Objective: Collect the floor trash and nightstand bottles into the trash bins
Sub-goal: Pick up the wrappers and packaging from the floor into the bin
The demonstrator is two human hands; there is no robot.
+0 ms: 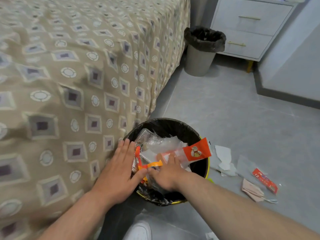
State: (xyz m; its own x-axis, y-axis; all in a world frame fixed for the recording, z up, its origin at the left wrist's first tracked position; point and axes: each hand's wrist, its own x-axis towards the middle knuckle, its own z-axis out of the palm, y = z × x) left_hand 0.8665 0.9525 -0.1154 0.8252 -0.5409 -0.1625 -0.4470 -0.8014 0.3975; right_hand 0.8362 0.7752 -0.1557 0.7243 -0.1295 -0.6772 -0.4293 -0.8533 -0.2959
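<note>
A yellow trash bin with a black liner stands by the bed, stuffed with clear and orange wrappers. My left hand lies flat with spread fingers on the bin's left rim and the wrappers. My right hand presses down on the pile, fingers on an orange-and-white snack wrapper that sticks out over the right rim. On the floor to the right lie white crumpled paper, a red packet and a pinkish folded paper. A second grey bin with a black liner stands by the nightstand.
The bed with a beige patterned cover fills the left side. A white nightstand with two drawers is at the top right beside a wall. My white shoe is at the bottom. Grey tiled floor lies between the bins.
</note>
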